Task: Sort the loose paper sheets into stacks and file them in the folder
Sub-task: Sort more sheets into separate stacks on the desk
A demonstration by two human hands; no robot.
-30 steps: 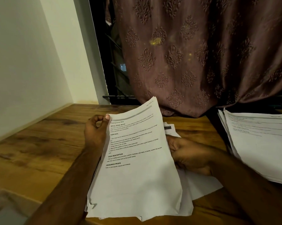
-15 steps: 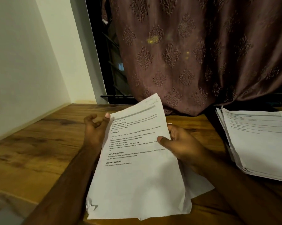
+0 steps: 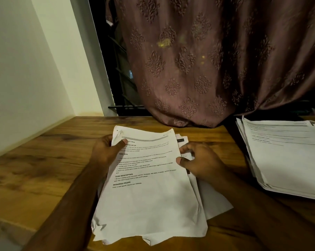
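A bundle of white printed sheets (image 3: 149, 201) lies nearly flat over the wooden table (image 3: 35, 169) in front of me, its near corners crumpled. My left hand (image 3: 106, 151) grips the bundle's upper left edge, thumb on top of the page. At the right edge, my right hand (image 3: 200, 160) pinches the sheets between thumb and curled fingers. More loose sheets (image 3: 218, 205) stick out from under the bundle on the right. A second, squared stack of printed paper (image 3: 287, 160) rests on the table at the far right. No folder is visible.
A brown patterned curtain (image 3: 198, 69) hangs behind the table and touches its back edge. A pale wall (image 3: 26, 69) borders the table on the left. A dark gap with a metal window grille (image 3: 120, 87) sits between wall and curtain.
The bundle has dropped from a tilted, raised pose to nearly flat over the table. My left thumb has come onto the top page. My right hand came from beneath the bundle to its right edge.
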